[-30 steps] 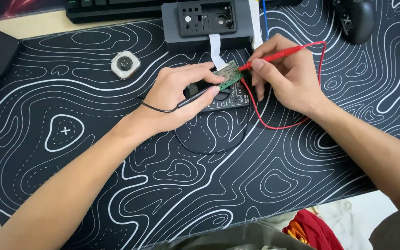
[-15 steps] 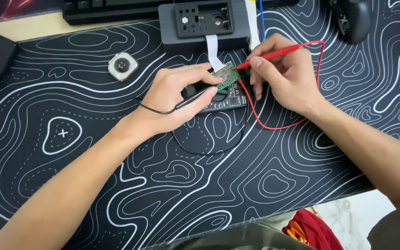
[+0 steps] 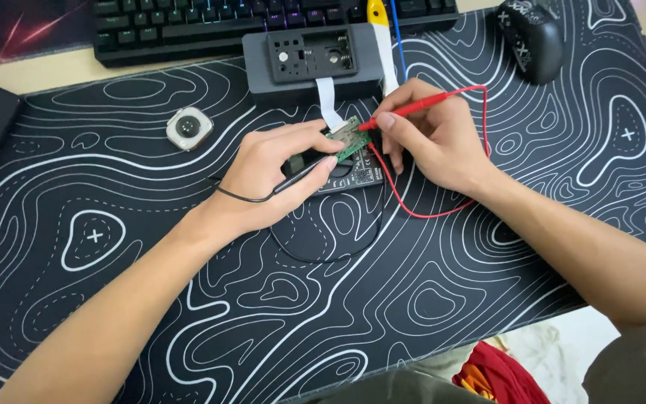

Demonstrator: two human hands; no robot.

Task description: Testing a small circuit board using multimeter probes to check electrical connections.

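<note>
Head view: green circuit board (image 3: 350, 139) lies between hands, left (image 3: 278, 176) pinching black probe (image 3: 304, 170), right (image 3: 431, 138) pinching red probe (image 3: 405, 112).

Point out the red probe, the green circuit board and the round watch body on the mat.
red probe (image 3: 405, 110), head view, mid-shaft between the right hand's fingers.
green circuit board (image 3: 348, 138), head view, middle of its exposed face.
round watch body (image 3: 188, 127), head view, centre of its round face.

Light was even, bright, soft; faint shadows sat just below hands on mat (image 3: 188, 314). Sharp overall, no glare, keyboard (image 3: 188, 26) backlit.
</note>
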